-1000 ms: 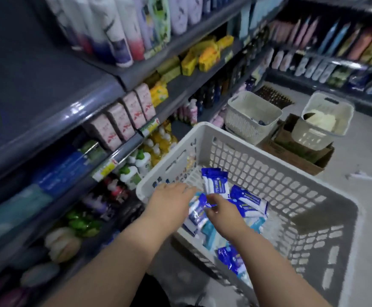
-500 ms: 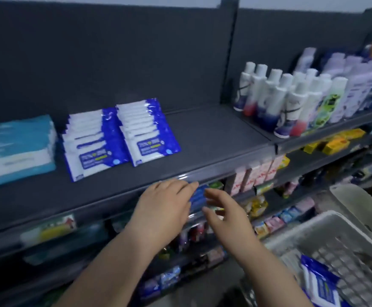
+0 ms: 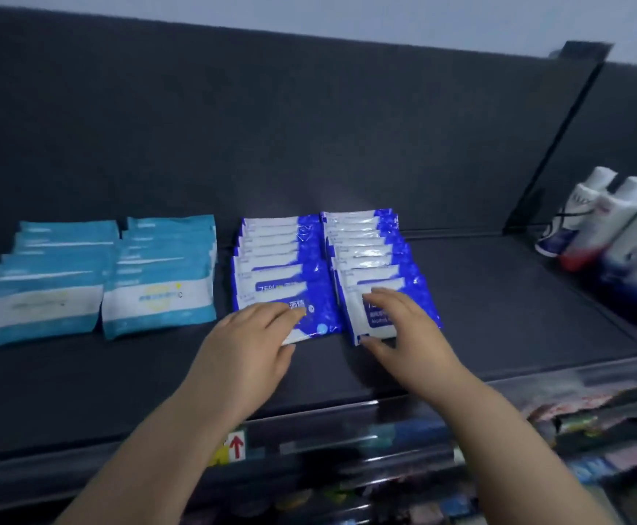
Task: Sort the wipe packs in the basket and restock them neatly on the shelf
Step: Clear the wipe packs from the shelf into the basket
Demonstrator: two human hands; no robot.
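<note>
Shelf (image 3: 499, 297) carries four rows of wipe packs, each overlapped front to back. Two light-blue rows (image 3: 165, 267) lie left and two dark-blue rows (image 3: 290, 259) just beside them; packs per row cannot be counted.

Left grip (image 3: 248, 342): released, straight fingers pressing the left front pack (image 3: 309, 320).

Right grip (image 3: 408, 327): released, fingers spread flat on the right front pack (image 3: 358, 316).

At least three bottles (image 3: 605, 229) stand far right.
</note>
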